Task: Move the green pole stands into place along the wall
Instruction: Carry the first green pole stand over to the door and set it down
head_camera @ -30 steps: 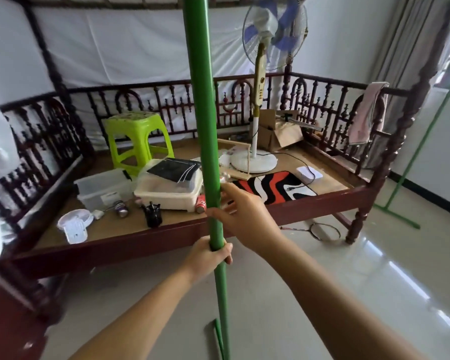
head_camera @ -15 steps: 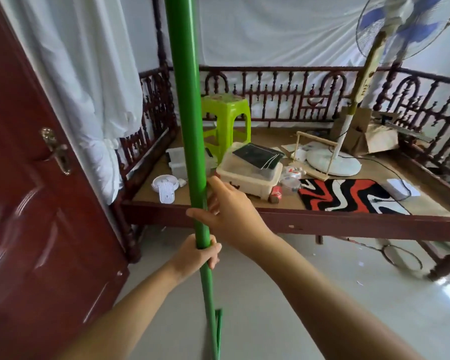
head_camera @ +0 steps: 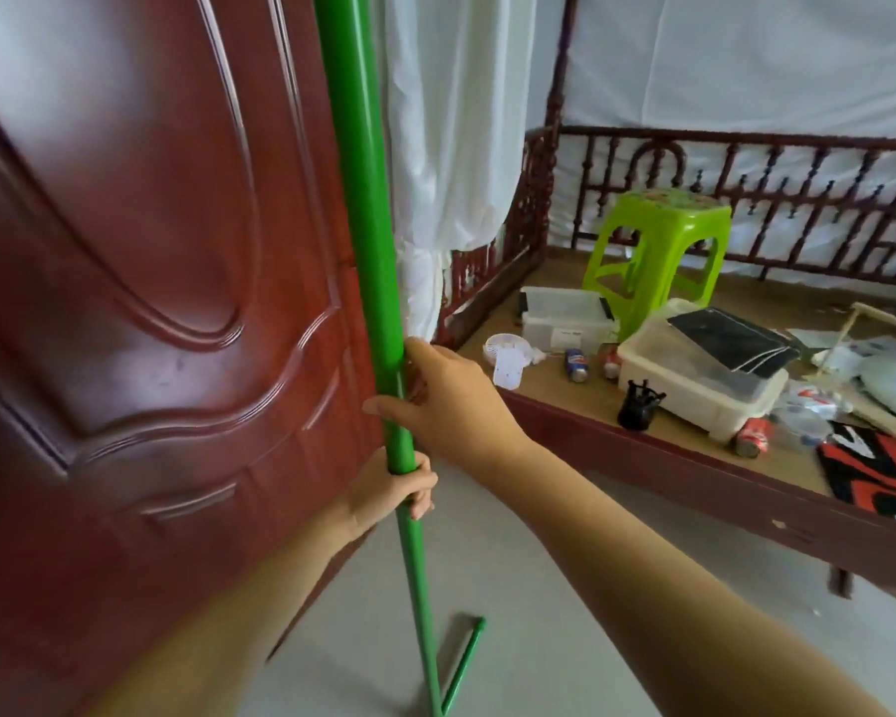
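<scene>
A tall green pole stand (head_camera: 368, 240) rises almost upright through the middle left of the head view, thick above and thinner below its joint. Its green base leg (head_camera: 464, 659) angles out over the grey floor near the bottom edge. My right hand (head_camera: 451, 401) grips the pole at the joint, fingers wrapped around it. My left hand (head_camera: 399, 489) is closed around the thinner tube just below. The pole's top runs out of frame. The pole stands close in front of a dark red door (head_camera: 141, 302).
A white curtain (head_camera: 446, 147) hangs right of the door. A dark wooden bed frame (head_camera: 694, 483) fills the right, carrying a lime green stool (head_camera: 663, 251), plastic boxes (head_camera: 699, 375), cans and a small white fan (head_camera: 505, 354). Grey floor (head_camera: 513, 587) lies between bed and door.
The view has swung left with the pole: the red door now fills the left half, the bed has slid right and the standing fan has left the frame. Both hands keep their grip.
</scene>
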Action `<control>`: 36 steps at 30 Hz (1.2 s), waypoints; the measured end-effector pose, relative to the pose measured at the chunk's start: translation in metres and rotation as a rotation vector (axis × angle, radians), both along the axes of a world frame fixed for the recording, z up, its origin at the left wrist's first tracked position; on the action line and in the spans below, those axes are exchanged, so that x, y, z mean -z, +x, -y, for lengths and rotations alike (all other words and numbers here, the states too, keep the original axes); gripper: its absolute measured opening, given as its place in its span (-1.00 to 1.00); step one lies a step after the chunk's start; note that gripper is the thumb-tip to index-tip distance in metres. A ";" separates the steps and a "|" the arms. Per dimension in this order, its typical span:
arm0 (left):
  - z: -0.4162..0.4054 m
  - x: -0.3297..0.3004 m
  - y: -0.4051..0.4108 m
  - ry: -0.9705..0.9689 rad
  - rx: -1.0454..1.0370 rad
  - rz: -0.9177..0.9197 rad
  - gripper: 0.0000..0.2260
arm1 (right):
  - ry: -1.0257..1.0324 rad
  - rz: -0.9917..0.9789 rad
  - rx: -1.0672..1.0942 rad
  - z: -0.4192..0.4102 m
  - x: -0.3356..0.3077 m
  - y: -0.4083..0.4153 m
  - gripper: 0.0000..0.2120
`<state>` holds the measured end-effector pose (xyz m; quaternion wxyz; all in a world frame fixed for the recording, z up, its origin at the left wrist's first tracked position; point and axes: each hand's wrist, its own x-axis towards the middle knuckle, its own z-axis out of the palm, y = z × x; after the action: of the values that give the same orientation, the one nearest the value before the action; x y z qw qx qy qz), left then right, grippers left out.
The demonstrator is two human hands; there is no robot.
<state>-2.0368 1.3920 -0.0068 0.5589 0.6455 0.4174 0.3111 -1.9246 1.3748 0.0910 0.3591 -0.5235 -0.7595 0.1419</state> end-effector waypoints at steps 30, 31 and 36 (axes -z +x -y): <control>0.108 0.031 0.000 0.710 -0.294 -0.185 -0.55 | -0.399 -0.329 0.395 0.195 0.153 0.140 -0.48; 0.116 0.039 0.009 0.652 -0.215 -0.172 -0.56 | -0.417 -0.354 0.460 0.218 0.164 0.149 -0.49; 0.166 0.081 0.049 0.441 0.044 -0.151 -0.55 | -0.458 -0.512 0.804 0.324 0.198 0.172 -0.50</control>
<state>-1.9879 1.2257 -0.0878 0.3782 0.7823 0.3660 0.3332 -1.7522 1.0509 -0.1068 0.4355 -0.7870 -0.3365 0.2787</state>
